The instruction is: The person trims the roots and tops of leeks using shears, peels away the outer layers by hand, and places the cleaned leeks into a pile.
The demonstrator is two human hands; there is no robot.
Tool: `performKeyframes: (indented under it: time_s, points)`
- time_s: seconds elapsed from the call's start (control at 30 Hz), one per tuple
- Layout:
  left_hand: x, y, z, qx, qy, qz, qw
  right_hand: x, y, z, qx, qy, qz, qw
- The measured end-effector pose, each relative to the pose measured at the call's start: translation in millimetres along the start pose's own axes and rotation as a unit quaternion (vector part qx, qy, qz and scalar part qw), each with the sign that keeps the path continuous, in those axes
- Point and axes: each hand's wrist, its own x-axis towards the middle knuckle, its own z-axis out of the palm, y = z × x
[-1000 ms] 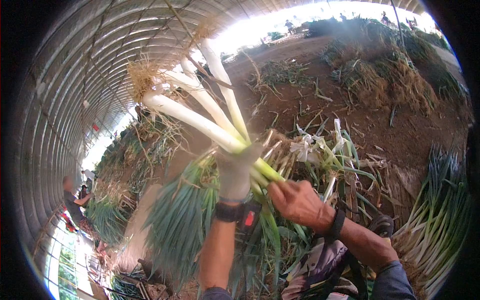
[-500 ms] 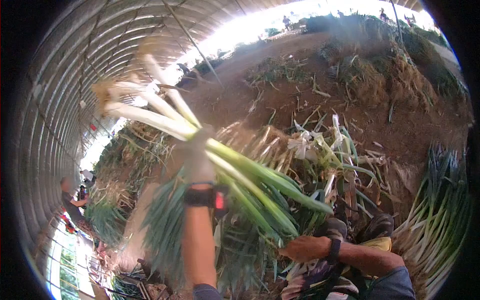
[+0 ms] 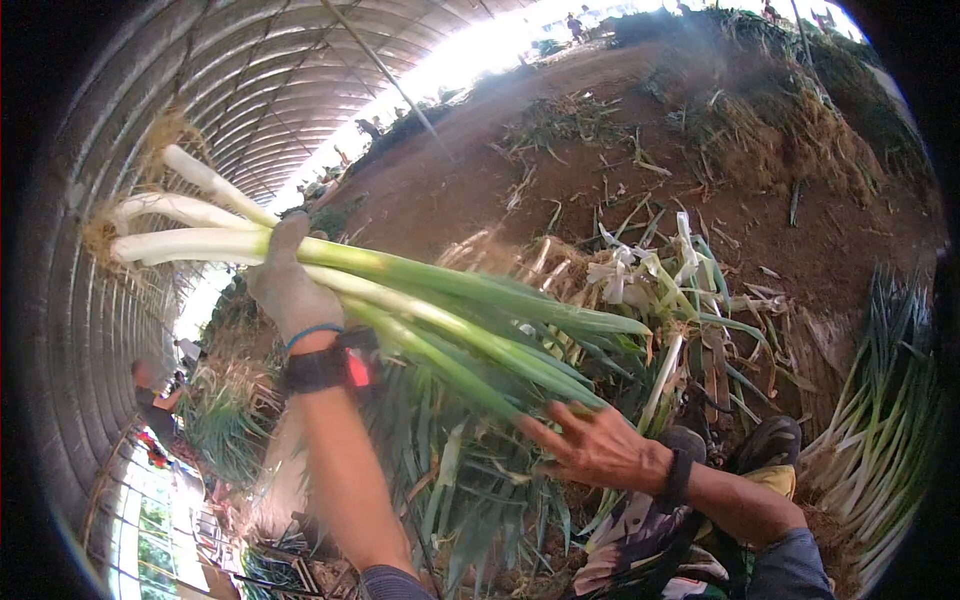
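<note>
My left hand (image 3: pixel 292 275), in a pale glove, is wrapped round a bunch of large green onions (image 3: pixel 430 285) where the white stems turn green. Their rooty white ends fan out to the upper left, and the long leaves slope down to the right. At the leaf tips is my bare right hand (image 3: pixel 605 447), its fingers apart; whether they touch the leaves is hard to tell. Under the held bunch lies a heap of more green onions (image 3: pixel 470 500), partly hidden by my arms.
Peeled leaf scraps (image 3: pixel 650 275) litter the brown soil ahead. A stack of cleaned green onions (image 3: pixel 880 400) lies at right. Rooty piles (image 3: pixel 790 130) stand farther back. Another person (image 3: pixel 155 400) is at far left, beside another pile (image 3: pixel 230 410), under the curved roof (image 3: pixel 250 100).
My left hand has moved left and up with the green onions, and the bunch now lies flatter. My right hand's fingers have spread from a more closed shape at the leaf tips.
</note>
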Motion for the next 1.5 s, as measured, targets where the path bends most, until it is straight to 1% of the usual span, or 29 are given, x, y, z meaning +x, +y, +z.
performKeyframes:
  time_s: [0.1,0.2,0.27,0.33,0.4,0.5,0.57,0.6,0.7,0.8,0.83,0.9,1.0,1.13,1.2,1.3,1.4,1.43,1.5]
  points:
    - [-6,-5,7,-0.005,-0.008,-0.003,1.0,28,-5,10,-0.173,-0.05,-0.07,0.981]
    - [-14,-8,12,-0.013,-0.027,-0.004,1.0,26,0,56,-0.201,-0.005,-0.076,0.977]
    - [-17,-8,14,-0.005,-0.031,-0.019,0.999,21,8,77,-0.179,-0.031,-0.082,0.98]
    - [-13,-10,14,-0.015,-0.033,-0.006,0.999,10,14,90,-0.13,-0.059,-0.067,0.988]
    - [-10,-14,9,-0.013,-0.028,-0.003,1.0,-8,10,94,-0.044,-0.097,-0.027,0.994]
    - [-4,-18,4,-0.004,-0.006,-0.006,1.0,-24,-4,79,-0.033,-0.106,0.031,0.993]
    - [3,-24,0,-0.002,0.022,-0.013,1.0,-40,1,107,-0.038,-0.064,0.009,0.997]
    - [4,-24,-3,0.002,0.027,-0.009,1.0,-36,0,105,-0.041,-0.042,-0.004,0.998]
    - [8,-26,-13,0.015,0.043,-0.003,0.999,-38,-8,84,-0.035,-0.021,-0.02,0.999]
    - [19,-24,-29,0.022,0.029,-0.055,0.998,-42,-9,85,-0.016,-0.037,-0.041,0.998]
    - [19,-24,-31,0.029,0.045,-0.041,0.998,-44,-10,81,-0.01,-0.057,-0.033,0.998]
    - [25,-24,-39,0.033,0.042,-0.04,0.998,-48,-12,72,0.006,-0.097,-0.018,0.995]
    - [34,-27,-54,0.039,0.034,-0.049,0.997,-49,-6,72,0.067,-0.078,-0.039,0.994]
    - [46,-36,-71,0.031,0.014,-0.063,0.997,-56,-5,64,0.088,-0.119,-0.038,0.988]
    - [47,-39,-76,0.056,0.025,-0.06,0.996,-73,4,71,0.105,-0.129,-0.052,0.985]
    - [51,-41,-82,0.074,0.036,-0.048,0.995,-99,13,65,0.072,-0.105,0.005,0.992]
    - [47,-40,-88,0.091,0.063,-0.062,0.992,-101,30,48,-0.027,-0.09,0.001,0.996]
    - [47,-37,-87,0.093,0.074,-0.067,0.991,-98,38,52,-0.017,-0.132,0.061,0.989]
    - [55,-38,-97,0.087,0.082,-0.033,0.992,-106,52,50,-0.061,-0.191,0.078,0.977]
